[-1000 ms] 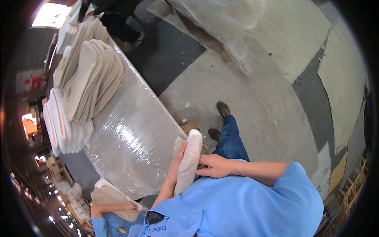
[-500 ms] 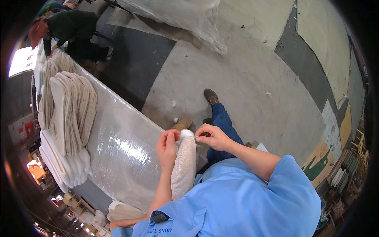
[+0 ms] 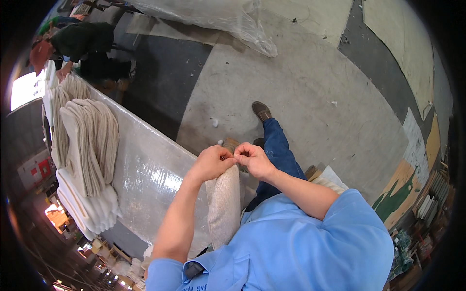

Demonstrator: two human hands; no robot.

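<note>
A long, plump cushion of off-white woven fabric stands upright between my forearms, its lower end against my shirt. My left hand is closed at its upper end, thumb and fingers pinching the fabric edge there. Beside it my right hand is also closed in a pinch, its fingertips meeting those of the left. Whatever small thing the right fingertips hold is too small to make out. Both hands cover the cushion's top end.
A plastic-covered table runs along my left. On it lie stacked beige fabric pieces and white padded pieces. At the far left a person in dark clothes bends over the table. Plastic-wrapped material lies ahead.
My left hand has moved from beside the cushion's top onto it, meeting the right fingertips. The white stuffing that bulged from the top is now hidden. My left forearm has swung outward.
</note>
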